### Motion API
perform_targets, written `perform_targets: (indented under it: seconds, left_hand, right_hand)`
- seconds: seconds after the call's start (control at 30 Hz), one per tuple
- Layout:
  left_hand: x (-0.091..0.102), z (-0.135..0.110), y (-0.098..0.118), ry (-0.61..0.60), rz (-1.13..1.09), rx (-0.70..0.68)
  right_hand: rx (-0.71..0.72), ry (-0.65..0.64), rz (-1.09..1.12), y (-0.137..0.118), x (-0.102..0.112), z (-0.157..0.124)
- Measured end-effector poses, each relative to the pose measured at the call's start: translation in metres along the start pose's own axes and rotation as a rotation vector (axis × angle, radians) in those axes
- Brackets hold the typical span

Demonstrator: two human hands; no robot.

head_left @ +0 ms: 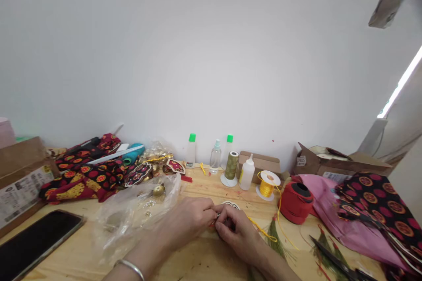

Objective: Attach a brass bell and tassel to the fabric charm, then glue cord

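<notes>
Close together over the wooden table, my left hand (193,217) and my right hand (239,230) both have their fingers pinched. What sits between the fingertips is mostly hidden; a bit of red shows there. Just behind my right hand, the edge of a white-and-dark patterned piece (231,204) peeks out. From beside it a yellow cord (263,231) runs to the right. A green tassel (273,235) with a red top lies right of my right hand. Left of my left hand is a clear plastic bag (132,204) with small metal bits and a round brass bell (158,190).
Along the wall stand a green thread spool (232,166), a white squeeze bottle (247,173), a yellow cord spool (266,186) and a red thread cone (296,203). Black scissors (332,257) lie at front right, a phone (39,243) at left. Patterned fabric (89,180) and boxes flank both sides.
</notes>
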State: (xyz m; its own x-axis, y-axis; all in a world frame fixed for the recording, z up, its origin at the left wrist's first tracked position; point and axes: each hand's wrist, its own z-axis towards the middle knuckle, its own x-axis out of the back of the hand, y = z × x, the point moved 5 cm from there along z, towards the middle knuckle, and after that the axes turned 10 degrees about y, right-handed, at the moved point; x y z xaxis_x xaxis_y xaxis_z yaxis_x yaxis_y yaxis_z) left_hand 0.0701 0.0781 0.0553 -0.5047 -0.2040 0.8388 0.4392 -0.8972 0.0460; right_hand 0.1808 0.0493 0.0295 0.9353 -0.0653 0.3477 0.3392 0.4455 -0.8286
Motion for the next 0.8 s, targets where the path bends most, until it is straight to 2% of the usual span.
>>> perform_targets:
  seconds: [0.1, 0.23, 0.47, 0.63, 0.8]
  left_hand:
    - [-0.002, -0.008, -0.006, -0.035, 0.094, 0.049]
    - [-0.003, -0.015, -0.003, -0.053, 0.133, -0.062]
    - [-0.013, -0.014, -0.001, -0.069, 0.003, -0.065]
    - [-0.016, -0.015, -0.004, -0.051, -0.118, -0.021]
    - [-0.015, -0.014, -0.004, -0.082, -0.207, 0.040]
  right_hand:
    - [0.062, -0.020, -0.085, 0.001, -0.001, -0.001]
    - [0.079, -0.058, -0.172, 0.001, -0.003, -0.003]
    - [0.020, -0.051, -0.095, 0.003, -0.002, -0.001]
    - [-0.056, -0.031, -0.059, 0.006, -0.001, 0.001]
    - [-0.114, -0.030, -0.027, 0.005, -0.002, 0.001]
